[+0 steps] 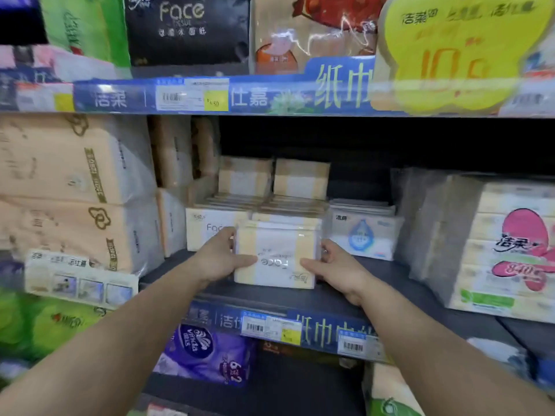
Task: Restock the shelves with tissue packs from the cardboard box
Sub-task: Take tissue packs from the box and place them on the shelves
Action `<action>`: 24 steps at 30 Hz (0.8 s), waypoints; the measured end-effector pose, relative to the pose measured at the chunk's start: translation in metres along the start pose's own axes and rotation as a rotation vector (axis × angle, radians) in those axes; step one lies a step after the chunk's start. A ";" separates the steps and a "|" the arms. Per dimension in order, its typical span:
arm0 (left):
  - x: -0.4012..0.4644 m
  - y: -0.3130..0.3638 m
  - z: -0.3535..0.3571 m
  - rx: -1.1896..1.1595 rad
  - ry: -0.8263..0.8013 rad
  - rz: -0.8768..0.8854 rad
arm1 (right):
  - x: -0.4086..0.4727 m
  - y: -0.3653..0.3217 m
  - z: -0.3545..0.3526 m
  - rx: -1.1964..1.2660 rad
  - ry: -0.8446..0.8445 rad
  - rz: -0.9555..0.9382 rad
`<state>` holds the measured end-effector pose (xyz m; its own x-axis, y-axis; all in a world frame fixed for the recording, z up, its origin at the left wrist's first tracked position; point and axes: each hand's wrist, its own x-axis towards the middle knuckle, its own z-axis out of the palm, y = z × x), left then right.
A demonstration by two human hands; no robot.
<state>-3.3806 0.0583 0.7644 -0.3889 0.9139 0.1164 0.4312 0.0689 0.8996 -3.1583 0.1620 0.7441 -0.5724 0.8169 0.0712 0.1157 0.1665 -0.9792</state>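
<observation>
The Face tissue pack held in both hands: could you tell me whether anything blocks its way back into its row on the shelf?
Yes. The tissue pack, held between the left hand and right hand, meets stacked packs directly behind it, so it can only sit at the front of the shelf.

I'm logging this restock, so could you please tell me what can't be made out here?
- Cardboard box: not in the head view at all.
- Fingers of left hand and right hand: mostly hidden behind the tissue pack.
- Price tags: blurred, unreadable.
</observation>
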 end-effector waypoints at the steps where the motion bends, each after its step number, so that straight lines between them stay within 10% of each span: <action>1: 0.004 -0.004 -0.003 -0.024 -0.028 0.007 | -0.001 0.001 0.000 -0.007 0.004 -0.002; 8: 0.017 -0.008 -0.012 -0.046 -0.133 0.050 | -0.014 -0.006 0.010 -0.120 0.062 -0.007; 12: 0.018 0.027 -0.022 0.317 0.053 0.329 | -0.018 -0.028 0.014 -0.044 0.179 -0.114; 16: 0.017 0.063 -0.016 0.471 -0.088 0.528 | -0.016 -0.059 0.022 -0.153 0.166 -0.272; 24: 0.022 0.041 -0.012 -0.668 -0.109 0.085 | -0.007 -0.052 0.032 0.050 0.164 -0.112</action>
<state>-3.3812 0.0764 0.8093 -0.2768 0.9426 0.1869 -0.1517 -0.2349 0.9601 -3.1865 0.1300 0.7882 -0.4388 0.8746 0.2064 0.0162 0.2373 -0.9713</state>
